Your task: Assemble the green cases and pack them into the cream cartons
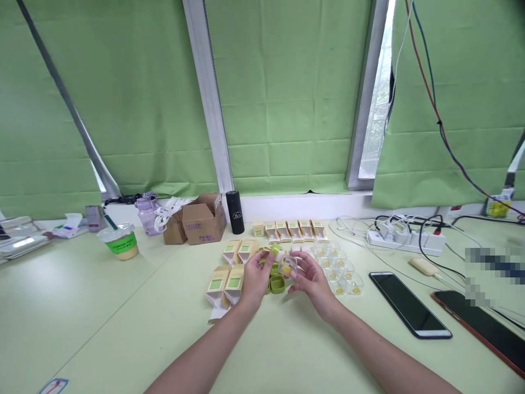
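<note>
Pinched in the fingers of my left hand (255, 278) is a small light-green piece with a pale end, like a cap (277, 252). My right hand (312, 279) has its fingertips closed around a small clear plastic cup (287, 265) with yellow at its bottom. The two pieces are close together, and I cannot tell if they touch. Small green square cups (278, 284) stand below my hands, partly hidden. To the right are rows of clear cups (340, 264) with yellow bottoms. Opened small cartons (234, 283) with green panels lie by my left hand.
More small cartons (293, 231) line the back. Behind are a black flask (235, 212), a cardboard box (205, 221), a purple bottle (146, 214) and a drink cup (122, 242). On the right lie a power strip (406, 242), cables, a phone (410, 303) and another phone (484, 328).
</note>
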Demonstrator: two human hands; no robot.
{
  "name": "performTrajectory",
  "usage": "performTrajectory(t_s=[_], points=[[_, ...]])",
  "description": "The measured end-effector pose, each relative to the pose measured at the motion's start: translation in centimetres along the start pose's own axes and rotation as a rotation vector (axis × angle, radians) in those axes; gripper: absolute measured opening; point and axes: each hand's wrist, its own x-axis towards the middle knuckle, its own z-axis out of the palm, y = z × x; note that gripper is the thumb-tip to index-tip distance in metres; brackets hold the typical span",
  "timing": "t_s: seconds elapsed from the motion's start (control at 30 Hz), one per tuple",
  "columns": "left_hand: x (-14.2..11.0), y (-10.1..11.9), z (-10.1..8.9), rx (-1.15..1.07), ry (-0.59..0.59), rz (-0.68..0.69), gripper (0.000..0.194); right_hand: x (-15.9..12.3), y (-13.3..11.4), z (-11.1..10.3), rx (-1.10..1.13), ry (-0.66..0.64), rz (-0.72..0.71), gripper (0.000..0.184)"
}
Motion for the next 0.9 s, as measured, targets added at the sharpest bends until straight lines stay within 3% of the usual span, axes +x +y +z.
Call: performTrajectory(t_s=[0.37,0.9], points=[[-0.5,-0.2,0.0,0.069,-0.034,0.007,0.06,0.1,0.0,0.1,0.077,0.053,0.019,0.071],[-1.4,0.1,0.2,0.171,-0.11,0.017,0.061,0.0,-0.2,-0.3,-0.006,-0.028,-0.04,0.059]])
